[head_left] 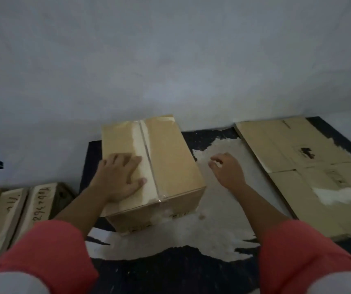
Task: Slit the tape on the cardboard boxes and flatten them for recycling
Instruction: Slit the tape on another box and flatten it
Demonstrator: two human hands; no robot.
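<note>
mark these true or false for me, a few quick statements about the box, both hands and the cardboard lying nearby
1. The left hand rests flat on top of the box. True.
2. The right hand holds a knife. False: it holds nothing visible and hovers to the right of the box.
3. The box's top flaps stand open. False: they lie closed, with tape along the seam.
4. Flattened cardboard lies to the right of the box. True.

sealed box [159, 166] mid-rug, open gap right, flattened cardboard [297, 149] beyond
</note>
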